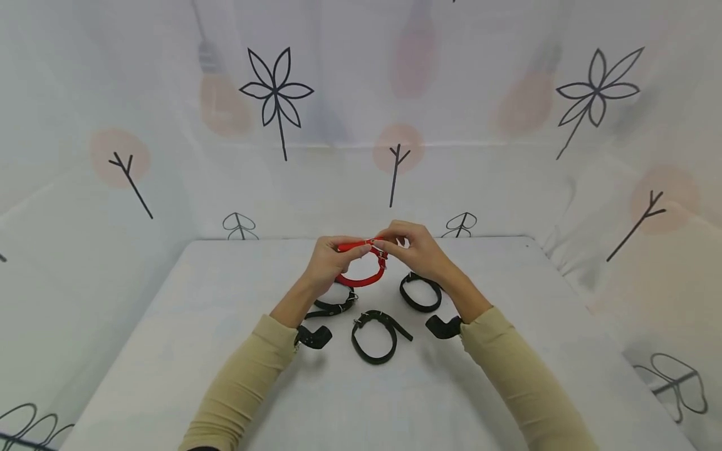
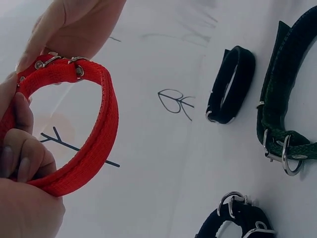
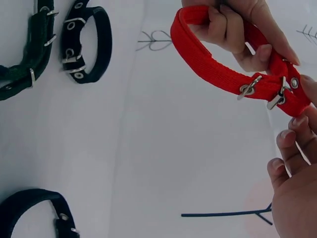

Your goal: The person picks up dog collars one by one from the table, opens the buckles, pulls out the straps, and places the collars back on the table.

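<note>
A red collar (image 1: 361,283) with a metal buckle and D-ring is held up above the white table, closed into a loop. My left hand (image 1: 327,263) grips its band, fingers curled round it in the left wrist view. My right hand (image 1: 416,247) pinches the strap by the buckle (image 3: 278,96) between thumb and finger. A metal eyelet (image 3: 294,83) shows beside the buckle in the right wrist view. The strap's tip is hidden behind the fingers.
Below the hands, a dark green collar (image 1: 375,361) lies in front on the white table (image 1: 361,413). One black collar (image 1: 340,307) is at the left, another (image 1: 420,309) at the right. A patterned white cloth (image 1: 338,188) hangs behind and at the sides.
</note>
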Action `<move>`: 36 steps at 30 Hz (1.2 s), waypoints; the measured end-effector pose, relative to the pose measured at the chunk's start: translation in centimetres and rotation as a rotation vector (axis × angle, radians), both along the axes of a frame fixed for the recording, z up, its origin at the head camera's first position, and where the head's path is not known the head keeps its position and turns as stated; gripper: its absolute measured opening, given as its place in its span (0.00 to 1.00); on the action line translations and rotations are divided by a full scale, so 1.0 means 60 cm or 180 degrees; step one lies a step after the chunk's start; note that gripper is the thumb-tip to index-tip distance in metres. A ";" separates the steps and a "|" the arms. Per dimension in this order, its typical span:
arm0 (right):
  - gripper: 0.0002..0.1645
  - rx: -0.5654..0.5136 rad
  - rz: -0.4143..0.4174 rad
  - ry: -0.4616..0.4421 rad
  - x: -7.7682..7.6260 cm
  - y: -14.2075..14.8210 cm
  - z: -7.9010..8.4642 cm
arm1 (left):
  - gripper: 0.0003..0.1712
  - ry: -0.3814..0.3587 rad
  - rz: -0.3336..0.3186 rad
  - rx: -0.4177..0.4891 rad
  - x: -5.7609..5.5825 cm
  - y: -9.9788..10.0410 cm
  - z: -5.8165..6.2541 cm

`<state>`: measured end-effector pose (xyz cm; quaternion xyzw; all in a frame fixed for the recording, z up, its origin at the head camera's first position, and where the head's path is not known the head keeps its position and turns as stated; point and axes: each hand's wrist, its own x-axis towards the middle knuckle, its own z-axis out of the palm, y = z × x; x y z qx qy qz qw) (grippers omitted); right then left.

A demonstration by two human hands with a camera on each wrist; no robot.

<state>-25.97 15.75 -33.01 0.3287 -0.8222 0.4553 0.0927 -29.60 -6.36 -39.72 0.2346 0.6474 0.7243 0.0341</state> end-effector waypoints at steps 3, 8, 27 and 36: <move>0.05 0.0000 0.0047 0.0041 -0.001 -0.006 0.001 | 0.10 0.0040 -0.0012 0.0003 0.000 -0.004 0.000; 0.06 -0.0056 -0.0007 0.0150 0.001 -0.009 0.002 | 0.11 0.0053 0.0013 -0.0002 0.001 -0.009 0.003; 0.06 0.0022 0.0013 0.0084 0.001 -0.005 0.004 | 0.13 -0.0023 0.0001 -0.0115 0.003 -0.013 -0.003; 0.05 -0.0002 -0.0052 0.0224 0.000 0.010 0.005 | 0.12 -0.0003 0.0034 -0.0188 0.003 -0.011 0.002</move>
